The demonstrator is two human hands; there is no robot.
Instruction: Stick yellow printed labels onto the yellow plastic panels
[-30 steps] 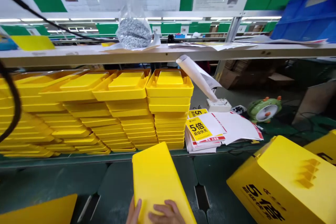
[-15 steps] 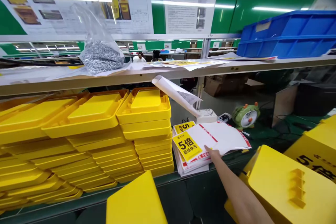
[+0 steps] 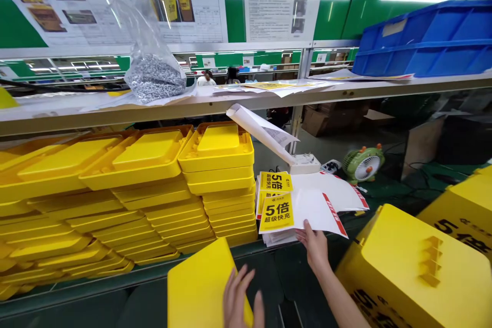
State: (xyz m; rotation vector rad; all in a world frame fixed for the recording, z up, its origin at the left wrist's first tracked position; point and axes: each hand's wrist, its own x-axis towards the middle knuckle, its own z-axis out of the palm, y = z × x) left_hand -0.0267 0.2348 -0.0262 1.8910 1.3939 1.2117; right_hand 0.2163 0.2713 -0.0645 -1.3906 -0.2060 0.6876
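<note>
My right hand [image 3: 313, 246] pinches the near edge of a printed sheet [image 3: 307, 207], thumb on top. The sheet is white with a red strip at its right end and a yellow panel [image 3: 277, 212] with black lettering at its left. It lies tilted over a stack of similar sheets [image 3: 282, 238]. My left hand [image 3: 242, 297] has its fingers spread, in front of a yellow plastic housing [image 3: 198, 287] at the bottom edge; I cannot tell whether it touches the housing.
Stacked yellow plastic covers [image 3: 154, 151] fill the left. Yellow housings [image 3: 403, 251] with black lettering stand at right. A small green fan [image 3: 363, 164] sits behind the sheets. Above runs a shelf [image 3: 215, 105] with a bag of screws [image 3: 156, 77] and blue bins [image 3: 426, 38].
My right hand has lifted the top sheet and drawn it nearer, turning it. My left hand has come into view at the bottom beside the yellow housing.
</note>
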